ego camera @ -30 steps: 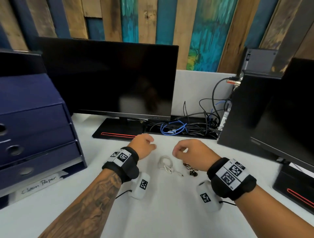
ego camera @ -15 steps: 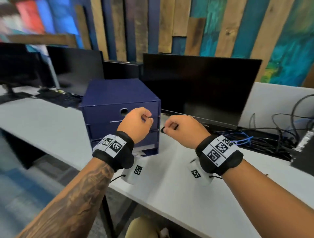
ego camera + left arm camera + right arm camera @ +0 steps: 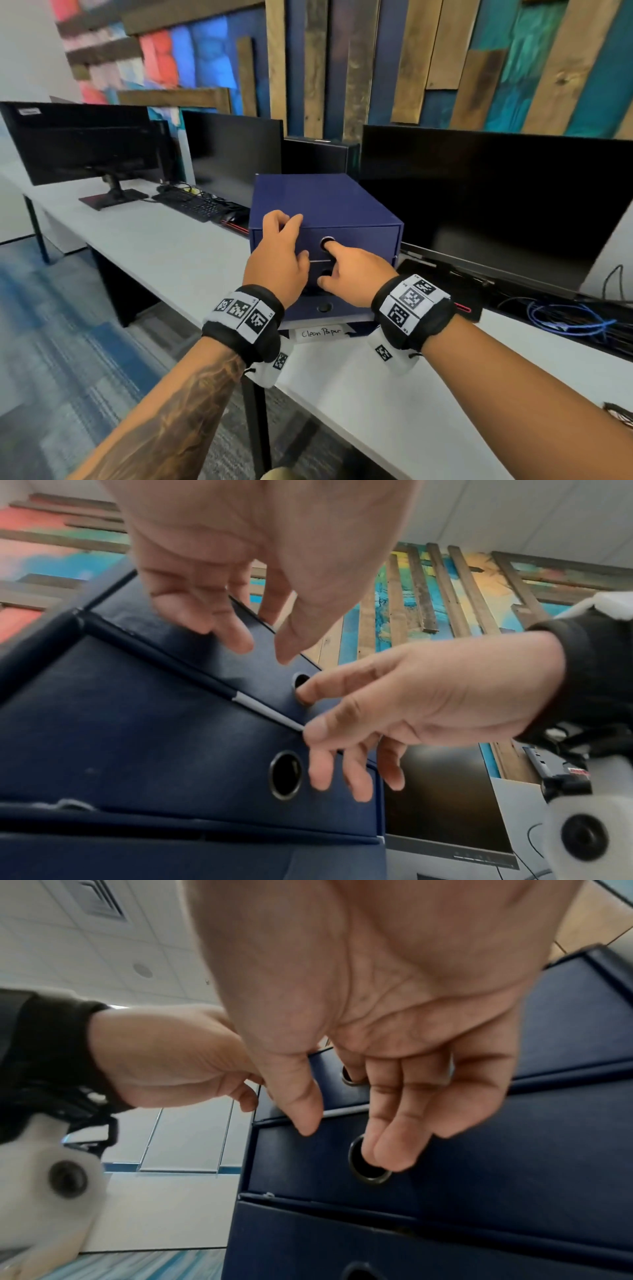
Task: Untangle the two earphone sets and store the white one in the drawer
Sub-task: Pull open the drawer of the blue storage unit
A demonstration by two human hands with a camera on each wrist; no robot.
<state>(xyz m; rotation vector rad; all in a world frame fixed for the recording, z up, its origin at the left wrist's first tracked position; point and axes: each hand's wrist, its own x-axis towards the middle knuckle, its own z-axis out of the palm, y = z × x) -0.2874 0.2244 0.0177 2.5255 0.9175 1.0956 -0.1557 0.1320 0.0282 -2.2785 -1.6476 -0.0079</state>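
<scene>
A dark blue drawer unit [image 3: 325, 202] with three stacked drawers stands on the white desk [image 3: 394, 394]. My left hand [image 3: 277, 253] rests on the unit's top front left corner, its fingers [image 3: 236, 639] relaxed and holding nothing. My right hand [image 3: 356, 274] has its index finger hooked into the top drawer's ring hole [image 3: 327, 241], with the thumb [image 3: 318, 731] on the seam below. Its other fingers [image 3: 394, 1137] hang straight over the second drawer's hole [image 3: 368, 1161]. All the drawers are closed. Neither earphone set is in view.
Black monitors [image 3: 479, 212] stand right of and behind the unit, and another monitor [image 3: 85, 140] and a keyboard [image 3: 191, 205] sit to the left. A "Clean Paper" label [image 3: 320, 332] lies under the unit. Blue and black cables [image 3: 565, 322] lie at the right. The desk edge [image 3: 191, 308] drops to carpet.
The view swung left from the earphones lying on the desk to the drawer unit. Both hands rose as loose fists, then reached the unit; the right index finger went into the top hole.
</scene>
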